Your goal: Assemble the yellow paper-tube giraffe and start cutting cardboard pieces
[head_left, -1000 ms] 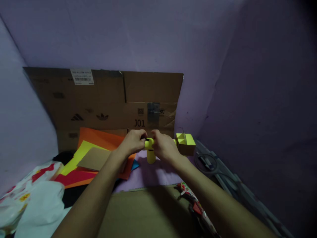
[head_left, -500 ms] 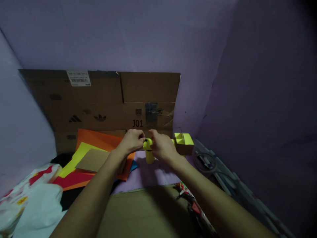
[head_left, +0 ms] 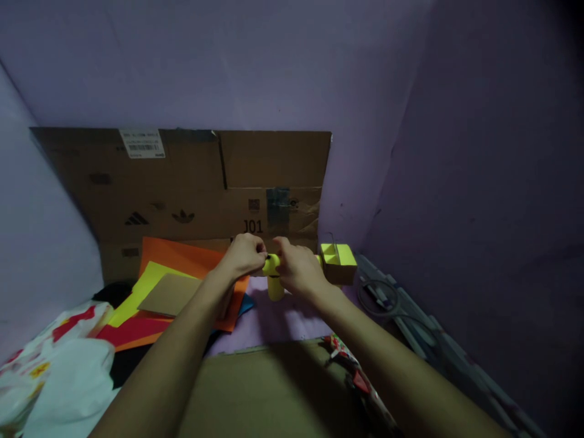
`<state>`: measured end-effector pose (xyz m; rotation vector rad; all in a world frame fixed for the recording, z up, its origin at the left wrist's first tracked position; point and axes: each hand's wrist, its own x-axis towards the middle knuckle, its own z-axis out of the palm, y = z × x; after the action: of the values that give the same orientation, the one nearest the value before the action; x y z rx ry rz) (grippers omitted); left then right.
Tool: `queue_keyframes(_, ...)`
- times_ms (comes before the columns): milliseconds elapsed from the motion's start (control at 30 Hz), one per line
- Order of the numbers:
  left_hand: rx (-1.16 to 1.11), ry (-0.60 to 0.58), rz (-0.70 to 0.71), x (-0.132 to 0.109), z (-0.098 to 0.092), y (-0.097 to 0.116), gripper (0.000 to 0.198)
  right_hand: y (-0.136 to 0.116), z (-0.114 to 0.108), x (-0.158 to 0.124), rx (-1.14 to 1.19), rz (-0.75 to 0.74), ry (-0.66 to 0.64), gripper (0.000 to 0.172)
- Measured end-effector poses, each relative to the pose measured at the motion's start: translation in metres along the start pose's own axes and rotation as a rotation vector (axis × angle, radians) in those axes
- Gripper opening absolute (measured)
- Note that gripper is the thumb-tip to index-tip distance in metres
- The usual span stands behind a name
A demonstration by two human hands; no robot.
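A small yellow paper cylinder piece (head_left: 275, 283) stands upright on the purple surface at the centre. My left hand (head_left: 244, 255) is closed, pinching its top from the left, where a small dark spot shows. My right hand (head_left: 297, 267) is closed around the top from the right. Both hands touch the yellow piece, and the fingertips nearly meet over it. Just right of my right hand sits a small yellow-topped cardboard box (head_left: 338, 261).
A flattened cardboard box (head_left: 182, 182) leans against the purple wall behind. Orange, yellow, red and blue paper sheets (head_left: 182, 267) with a brown card lie at left. A white plastic bag (head_left: 59, 377) is at bottom left, cardboard (head_left: 264, 389) near me, a cable (head_left: 383, 298) at right.
The view has drifted slightly; both hands stay closed on the yellow piece with only small finger shifts.
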<state>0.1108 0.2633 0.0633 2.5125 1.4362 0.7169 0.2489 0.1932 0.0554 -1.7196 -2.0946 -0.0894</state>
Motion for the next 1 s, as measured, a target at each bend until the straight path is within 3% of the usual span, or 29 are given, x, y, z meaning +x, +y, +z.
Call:
queue_keyframes(333, 0.018, -0.029, 0.035, 0.002, -0.005, 0.001, 0.017, 0.000, 0.001, 0.000, 0.008, -0.005, 0.017, 0.058)
queue_keyframes(567, -0.013, 0.057, -0.034, -0.004, -0.011, 0.000, 0.015, 0.000, -0.001, -0.001, 0.014, -0.004, 0.014, 0.056)
queue_keyframes(800, -0.243, 0.313, -0.137, -0.018, -0.012, -0.009, 0.029, 0.001, 0.000, 0.000, 0.008, 0.000, 0.007, 0.052)
queue_keyframes(1000, -0.447, 0.557, -0.385, -0.039, 0.001, -0.009, 0.023, 0.001, 0.000, 0.000, -0.013, -0.036, -0.009, 0.043)
